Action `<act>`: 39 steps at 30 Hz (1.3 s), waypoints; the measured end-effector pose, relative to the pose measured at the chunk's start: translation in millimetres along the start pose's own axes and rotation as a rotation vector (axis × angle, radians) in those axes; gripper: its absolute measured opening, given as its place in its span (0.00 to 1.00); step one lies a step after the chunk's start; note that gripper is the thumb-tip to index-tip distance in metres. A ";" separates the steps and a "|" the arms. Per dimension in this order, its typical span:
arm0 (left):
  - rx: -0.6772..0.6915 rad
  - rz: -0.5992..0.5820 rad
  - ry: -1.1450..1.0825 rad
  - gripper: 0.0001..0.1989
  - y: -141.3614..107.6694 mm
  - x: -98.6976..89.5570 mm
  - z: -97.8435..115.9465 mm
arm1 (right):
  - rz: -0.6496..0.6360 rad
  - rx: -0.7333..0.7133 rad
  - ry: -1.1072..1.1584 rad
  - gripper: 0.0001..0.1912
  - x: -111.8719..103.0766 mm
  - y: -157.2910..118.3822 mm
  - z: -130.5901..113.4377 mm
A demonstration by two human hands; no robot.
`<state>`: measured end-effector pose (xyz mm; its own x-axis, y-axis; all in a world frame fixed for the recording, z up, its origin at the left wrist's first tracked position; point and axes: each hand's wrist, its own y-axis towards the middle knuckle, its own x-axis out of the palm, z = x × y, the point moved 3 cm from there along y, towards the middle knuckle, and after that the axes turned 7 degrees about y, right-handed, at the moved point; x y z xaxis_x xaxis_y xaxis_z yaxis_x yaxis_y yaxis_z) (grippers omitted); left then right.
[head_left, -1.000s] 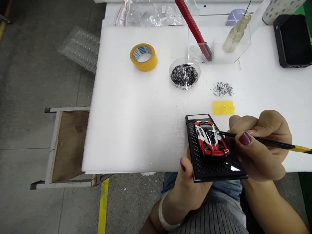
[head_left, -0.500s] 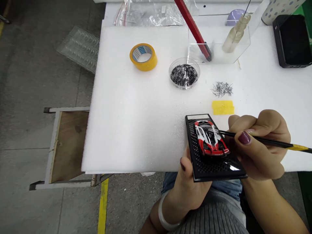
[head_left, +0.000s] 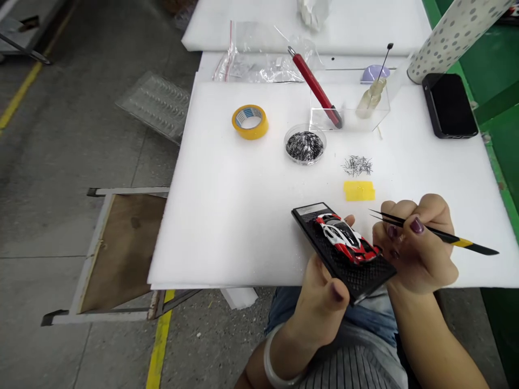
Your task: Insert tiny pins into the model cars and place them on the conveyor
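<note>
My left hand (head_left: 324, 302) grips a black display base (head_left: 344, 275) from below and along its near edge, holding it tilted above the front of the table. On the base sits a red, white and black model car (head_left: 344, 237). Tweezers (head_left: 438, 232), black with a yellow band, are pinched in my right hand (head_left: 421, 243). Their tips are apart, in the air to the right of the car, and nothing shows between them. Just beyond the tips lies a piece of yellow tape (head_left: 359, 190). Behind it is a loose pile of thin black slivers (head_left: 357, 166).
A clear round dish (head_left: 305, 145) holds many black slivers. Around it are a yellow tape roll (head_left: 250, 122), a clear box (head_left: 348, 119) with a red pen-like tool (head_left: 316, 89) and a small bottle (head_left: 371, 100), and a black phone-like device (head_left: 450, 105). A stool (head_left: 125, 243) stands left.
The tweezers have moved off the car's top to the right. The base has turned and tilted in my left hand and shifted slightly left. The camera view has shifted too.
</note>
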<state>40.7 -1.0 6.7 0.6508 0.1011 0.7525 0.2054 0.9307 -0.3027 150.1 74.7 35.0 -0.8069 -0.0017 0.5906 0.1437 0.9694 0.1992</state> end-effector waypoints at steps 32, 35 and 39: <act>1.006 0.462 0.641 0.28 -5.2 12.7 1.8 | 0.040 0.025 0.047 0.06 -11.8 -23.4 -12.3; 1.177 0.581 0.579 0.12 1.6 22.3 -7.5 | 0.045 0.031 0.035 0.07 -12.3 -24.4 -11.9; 1.154 0.591 0.598 0.19 -6.4 20.5 -7.6 | 0.072 0.044 0.022 0.08 -13.0 -24.8 -11.3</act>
<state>58.3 -7.5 19.6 0.6945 0.6775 0.2421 -0.7109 0.5943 0.3762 163.5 47.9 31.3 -0.7827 0.0639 0.6192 0.1758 0.9769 0.1214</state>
